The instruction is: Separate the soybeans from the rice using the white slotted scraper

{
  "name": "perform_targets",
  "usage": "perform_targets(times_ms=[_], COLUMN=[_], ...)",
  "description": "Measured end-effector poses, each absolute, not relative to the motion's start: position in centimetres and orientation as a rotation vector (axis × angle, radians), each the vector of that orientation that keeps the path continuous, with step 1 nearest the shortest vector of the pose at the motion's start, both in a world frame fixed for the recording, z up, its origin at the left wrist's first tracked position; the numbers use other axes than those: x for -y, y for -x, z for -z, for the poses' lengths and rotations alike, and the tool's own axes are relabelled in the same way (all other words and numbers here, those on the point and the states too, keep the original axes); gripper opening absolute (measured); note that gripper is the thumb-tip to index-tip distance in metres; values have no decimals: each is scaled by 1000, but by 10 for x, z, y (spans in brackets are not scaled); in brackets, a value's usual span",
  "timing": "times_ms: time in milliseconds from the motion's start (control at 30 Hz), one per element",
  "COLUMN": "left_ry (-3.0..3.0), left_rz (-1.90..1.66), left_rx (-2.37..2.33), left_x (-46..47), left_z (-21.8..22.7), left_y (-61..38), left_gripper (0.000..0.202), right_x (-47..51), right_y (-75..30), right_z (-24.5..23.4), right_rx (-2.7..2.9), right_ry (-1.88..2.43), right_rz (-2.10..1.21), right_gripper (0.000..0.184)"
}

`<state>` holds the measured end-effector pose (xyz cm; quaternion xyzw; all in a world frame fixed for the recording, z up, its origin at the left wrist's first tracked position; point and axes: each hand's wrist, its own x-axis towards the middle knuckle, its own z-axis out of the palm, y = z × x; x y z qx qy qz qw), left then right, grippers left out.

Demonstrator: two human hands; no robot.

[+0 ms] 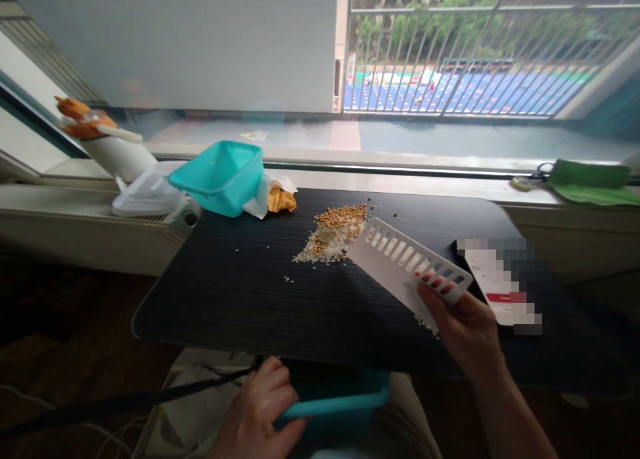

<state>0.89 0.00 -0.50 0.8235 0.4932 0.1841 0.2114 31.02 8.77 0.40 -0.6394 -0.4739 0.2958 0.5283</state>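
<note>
My right hand (pixel 463 329) grips a white slotted plastic scraper (pixel 405 262) by its near end, tilted above the black table (pixel 240 299). Its far edge sits just right of a pile of yellow beans mixed with white rice (pixel 335 232). A few white grains lie under the scraper near my fingers. My left hand (pixel 260 412) is below the table's front edge, fingers closed on the rim of a teal plastic container (pixel 345 402) held under the edge.
A second teal tub (pixel 220 175) leans at the table's back left beside a clear lid (pixel 145 195), a white bag with something orange (pixel 277 199) and a white cup (pixel 117 155). A blurred card (pixel 500 279) lies right. Green cloth (pixel 590 182) rests on the sill.
</note>
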Motion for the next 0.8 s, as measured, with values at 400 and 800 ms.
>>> perform_targets(times_ms=[400,800], left_ry=[-2313,-2239], left_rz=[-487,-460], left_rx=[-1391,-1406], left_x=[0,-3], left_z=[3,-1], left_y=[-9,-12], left_gripper=[19,21], right_x=[-91,-67], right_y=[-306,-317], right_z=[-5,-3], right_rx=[1160,1179], right_ry=[1472,1447], right_rz=[-754,-895], right_gripper=[22,18])
